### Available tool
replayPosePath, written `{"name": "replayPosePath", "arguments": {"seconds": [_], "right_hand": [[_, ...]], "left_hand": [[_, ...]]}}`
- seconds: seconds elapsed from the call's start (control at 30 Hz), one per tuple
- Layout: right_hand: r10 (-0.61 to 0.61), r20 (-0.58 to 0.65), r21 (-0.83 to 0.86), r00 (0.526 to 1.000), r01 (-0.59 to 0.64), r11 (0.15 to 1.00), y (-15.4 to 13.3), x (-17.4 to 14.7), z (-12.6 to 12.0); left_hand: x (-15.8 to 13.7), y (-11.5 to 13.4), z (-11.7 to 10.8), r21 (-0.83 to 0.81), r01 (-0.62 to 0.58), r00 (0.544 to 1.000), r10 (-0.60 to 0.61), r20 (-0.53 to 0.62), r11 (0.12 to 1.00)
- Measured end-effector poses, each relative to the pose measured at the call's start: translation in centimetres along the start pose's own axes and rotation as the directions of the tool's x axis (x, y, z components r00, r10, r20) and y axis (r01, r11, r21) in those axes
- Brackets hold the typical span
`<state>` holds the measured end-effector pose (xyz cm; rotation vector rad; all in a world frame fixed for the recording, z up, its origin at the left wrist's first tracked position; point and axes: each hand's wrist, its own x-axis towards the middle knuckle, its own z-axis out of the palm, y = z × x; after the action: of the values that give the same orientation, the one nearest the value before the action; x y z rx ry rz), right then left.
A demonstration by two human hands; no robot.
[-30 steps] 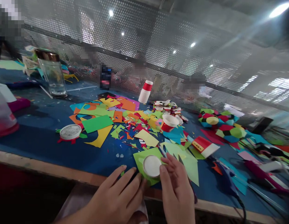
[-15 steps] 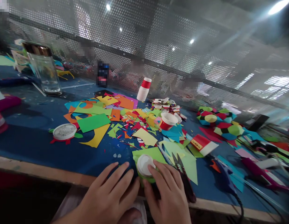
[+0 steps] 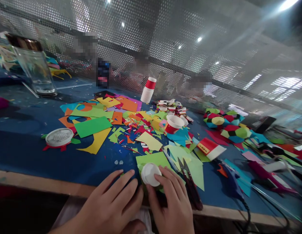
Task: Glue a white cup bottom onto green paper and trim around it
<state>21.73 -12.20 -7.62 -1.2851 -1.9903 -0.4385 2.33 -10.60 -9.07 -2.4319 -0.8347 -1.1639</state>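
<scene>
My right hand (image 3: 171,195) grips a small white round piece (image 3: 151,174), like a paper cup bottom, with thumb and fingers at its right and lower rim. The piece is over a light green paper sheet (image 3: 153,159) at the table's front edge. To its left, my left hand (image 3: 114,198) lies with fingers stretched out and holds nothing I can see. Two small clear dots (image 3: 118,162) lie just beyond its fingertips. Dark-handled scissors (image 3: 189,182) rest right of my right hand, blades slightly apart.
Coloured paper scraps (image 3: 94,125) cover the middle of the blue table. A white disc with green and red paper tabs (image 3: 59,138) lies left. Beyond are a glass bottle (image 3: 36,68), a stack of paper cups (image 3: 148,91) and a cut cup (image 3: 174,124). Right lies a blue glue gun (image 3: 230,182).
The view has shifted slightly, so the table things sit further left. The white round piece, held by my right hand, has tilted a little. My left hand has hardly moved.
</scene>
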Motion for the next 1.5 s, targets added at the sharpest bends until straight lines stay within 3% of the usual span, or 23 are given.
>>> {"name": "replayPosePath", "arguments": {"seconds": [0.13,0.23,0.3,0.37,0.43,0.5,0.57,0.67,0.9,1.07,1.17,1.27,1.33,1.43,1.47,1.5], "right_hand": [[0.096,-0.075,0.099,0.993,-0.089,0.991,-0.5,0.1,-0.2],[0.316,-0.096,0.273,0.944,-0.28,0.92,-0.9,0.0,-0.8],[0.511,-0.063,0.455,0.857,-0.431,0.779,-1.0,-0.1,-1.3],[0.663,-0.007,0.639,0.749,-0.506,0.579,-1.0,-0.1,-1.6],[0.753,0.061,0.753,0.655,-0.525,0.396,-1.0,0.1,-1.6],[0.815,0.113,0.792,0.568,-0.547,0.271,-1.0,0.3,-1.4],[0.84,0.164,0.799,0.517,-0.569,0.194,-1.0,0.6,-1.2],[0.845,0.213,0.826,0.49,-0.552,0.112,-0.9,0.9,-1.0],[0.824,0.261,0.856,0.503,-0.514,0.043,-0.9,1.7,-1.0],[0.882,0.234,0.892,0.408,-0.451,-0.028,-1.1,2.3,-0.9],[0.879,0.237,0.908,0.413,-0.415,-0.05,-1.1,2.6,-0.9],[0.87,0.239,0.917,0.431,-0.395,-0.056,-1.2,2.9,-1.0],[0.897,0.207,0.926,0.39,-0.374,-0.051,-1.5,3.1,-1.0],[0.944,0.167,0.936,0.286,-0.347,-0.06,-2.4,3.0,-0.7],[0.951,0.15,0.939,0.269,-0.34,-0.052,-2.7,2.8,-0.5],[0.949,0.14,0.94,0.282,-0.34,-0.038,-2.9,2.6,-0.4]], "left_hand": [[-0.1,0.1,0.0,-0.035,0.024,1.0,-0.024,0.006,0.999],[0.2,-0.1,-0.6,-0.131,0.071,0.997,-0.074,-0.02,0.989],[0.9,-0.2,-1.3,-0.229,0.13,0.99,-0.14,-0.026,0.965],[1.8,-0.4,-2.1,-0.323,0.213,0.976,-0.218,0.023,0.922],[3.0,-0.6,-2.8,-0.37,0.275,0.961,-0.255,0.104,0.887],[4.0,-0.7,-2.9,-0.398,0.323,0.946,-0.29,0.143,0.859],[4.7,-0.9,-2.6,-0.405,0.341,0.94,-0.304,0.154,0.848],[5.4,-1.1,-1.6,-0.353,0.356,0.934,-0.314,0.174,0.865],[5.6,-1.0,-0.2,-0.159,0.431,0.86,-0.351,0.371,0.888],[5.3,-1.1,0.2,-0.239,0.479,0.846,-0.371,0.383,0.845],[5.3,-1.5,-0.1,-0.358,0.562,0.817,-0.433,0.38,0.746],[5.6,-1.8,-0.8,-0.476,0.649,0.761,-0.508,0.403,0.594],[5.8,-1.8,-1.3,-0.544,0.689,0.717,-0.557,0.419,0.479],[6.1,-1.7,-1.6,-0.639,0.696,0.679,-0.589,0.437,0.328],[6.2,-1.7,-1.6,-0.66,0.69,0.674,-0.595,0.439,0.295],[6.2,-1.7,-1.5,-0.677,0.686,0.669,-0.597,0.444,0.265]]}}
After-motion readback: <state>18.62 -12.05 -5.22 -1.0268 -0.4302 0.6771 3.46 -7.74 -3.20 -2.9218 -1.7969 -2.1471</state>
